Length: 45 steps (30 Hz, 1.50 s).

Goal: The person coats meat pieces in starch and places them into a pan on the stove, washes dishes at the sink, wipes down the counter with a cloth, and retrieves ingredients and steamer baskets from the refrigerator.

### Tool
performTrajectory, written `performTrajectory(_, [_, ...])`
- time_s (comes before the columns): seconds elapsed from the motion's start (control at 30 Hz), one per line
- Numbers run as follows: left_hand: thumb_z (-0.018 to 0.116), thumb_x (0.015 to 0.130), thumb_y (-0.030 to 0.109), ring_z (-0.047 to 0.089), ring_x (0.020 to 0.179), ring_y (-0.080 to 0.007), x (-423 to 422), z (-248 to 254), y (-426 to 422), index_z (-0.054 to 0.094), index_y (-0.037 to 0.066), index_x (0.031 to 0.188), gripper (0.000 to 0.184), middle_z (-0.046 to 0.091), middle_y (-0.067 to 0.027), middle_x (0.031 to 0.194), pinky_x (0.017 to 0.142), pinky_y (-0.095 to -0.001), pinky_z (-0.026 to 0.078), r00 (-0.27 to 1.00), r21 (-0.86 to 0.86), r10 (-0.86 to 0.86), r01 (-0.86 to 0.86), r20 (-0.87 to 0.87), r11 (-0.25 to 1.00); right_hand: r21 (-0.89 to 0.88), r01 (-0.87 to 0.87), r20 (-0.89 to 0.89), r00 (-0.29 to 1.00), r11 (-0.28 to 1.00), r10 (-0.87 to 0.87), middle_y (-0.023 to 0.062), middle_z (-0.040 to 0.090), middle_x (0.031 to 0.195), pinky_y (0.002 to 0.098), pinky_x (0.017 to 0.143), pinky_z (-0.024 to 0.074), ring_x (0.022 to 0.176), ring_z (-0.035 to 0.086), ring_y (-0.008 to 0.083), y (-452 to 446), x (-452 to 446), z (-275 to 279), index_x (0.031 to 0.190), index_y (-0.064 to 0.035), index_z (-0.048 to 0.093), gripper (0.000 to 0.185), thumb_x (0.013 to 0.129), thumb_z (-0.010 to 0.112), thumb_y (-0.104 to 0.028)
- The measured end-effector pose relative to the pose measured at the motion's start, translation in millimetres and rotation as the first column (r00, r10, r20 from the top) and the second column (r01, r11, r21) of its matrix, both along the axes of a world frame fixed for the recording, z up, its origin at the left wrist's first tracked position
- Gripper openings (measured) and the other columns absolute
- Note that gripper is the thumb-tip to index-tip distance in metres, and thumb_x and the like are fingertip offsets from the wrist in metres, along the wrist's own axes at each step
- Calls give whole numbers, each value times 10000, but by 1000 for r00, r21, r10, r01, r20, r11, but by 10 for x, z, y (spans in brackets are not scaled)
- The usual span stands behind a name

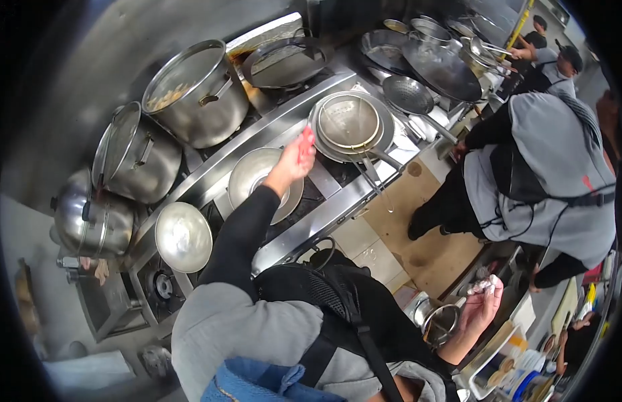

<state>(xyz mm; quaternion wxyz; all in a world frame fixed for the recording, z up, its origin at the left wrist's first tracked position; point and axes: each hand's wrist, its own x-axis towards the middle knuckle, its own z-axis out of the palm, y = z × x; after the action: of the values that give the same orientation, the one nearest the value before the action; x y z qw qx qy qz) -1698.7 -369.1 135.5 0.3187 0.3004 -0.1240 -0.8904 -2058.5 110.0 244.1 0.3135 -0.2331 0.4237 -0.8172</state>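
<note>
My left hand (pixel 296 159) reaches over a metal bowl (pixel 242 179) on the stove, its fingers closed around a small red object (pixel 305 144) whose kind I cannot make out. Just beyond it, a cone-shaped strainer (pixel 348 120) sits in stacked round metal pans, handles pointing toward the front edge. Off to the right, my right hand (pixel 484 309) is raised with bent fingers around a crumpled white thing (pixel 484 287), perhaps paper or cloth. Below that hand stands a metal pot (pixel 443 325). Another shiny bowl (pixel 183 237) rests on the stove to the left.
Large stockpots (pixel 210 120) line the back of the stove (pixel 337 197). Woks (pixel 441 70) and a perforated ladle (pixel 408 95) lie farther right. A co-worker in a grey shirt (pixel 545 161) stands close on the right, with more people beyond. A white container (pixel 481 382) sits at lower right.
</note>
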Motion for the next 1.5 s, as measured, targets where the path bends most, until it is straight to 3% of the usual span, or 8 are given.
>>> performTrajectory(0.33, [414,990,408,332,373,-93,-355,-275,-2138,471,167,753,343,348,26,494,347,-252,212,829,80,521,-544,204,835,128,85,26,996,988,-89,71,603,1005,282,747,493,857,590,160,-311,58,10,1227,-11,503,348,915,615,-117])
performTrajectory(0.63, [443,994,361,313,367,-94,-398,-526,-2699,491,144,744,334,368,25,496,349,-234,231,907,204,409,-420,96,884,248,74,7,997,966,-78,77,595,981,289,732,488,821,580,162,-968,258,157,1217,-6,508,342,912,618,-113])
performTrajectory(0.8, [484,970,470,334,381,-103,-487,-345,-1623,518,202,765,339,392,36,512,355,-238,248,925,-41,351,-348,148,936,294,105,22,993,950,-116,75,592,1027,287,751,489,865,586,154,-1037,359,106,1215,-14,511,352,900,619,-125])
performTrajectory(0.97, [520,960,219,433,499,-72,-403,-620,-12,438,138,1293,352,539,-8,813,372,-225,358,914,-464,344,-215,214,859,385,228,31,965,894,-260,69,603,1029,291,783,495,876,591,145,-885,537,165,1196,-3,543,355,849,563,-73])
performTrajectory(1.13, [624,826,248,444,573,-49,-1152,661,550,407,42,1320,577,551,-47,888,437,-164,329,916,-868,-192,397,353,299,361,226,-83,974,905,-210,45,634,1006,275,800,504,892,616,126,-282,605,150,1186,-23,569,299,888,595,-49])
performTrajectory(1.2, [576,822,186,521,871,-143,-1620,1075,866,419,2,1341,572,557,-114,1077,743,-249,435,845,-887,-334,459,417,55,295,247,-36,968,923,-247,40,641,993,263,801,497,889,614,112,113,684,95,1198,-27,569,282,917,582,-57])
performTrajectory(1.37, [565,850,47,574,983,-285,-3021,2420,2755,523,-60,1251,417,581,-198,1106,881,-349,447,661,-817,-599,36,451,-576,257,564,-48,819,785,-572,39,641,991,259,789,496,886,608,100,1452,1179,23,1180,-20,569,279,907,610,-60])
performTrajectory(1.5, [601,895,60,618,920,-346,-4004,2901,4904,571,-8,1117,234,622,-196,1040,823,-378,484,536,-763,-825,-453,180,-461,250,816,-151,564,521,-812,35,615,1032,258,803,494,901,601,103,2368,1760,-238,1154,0,562,291,868,614,-18])
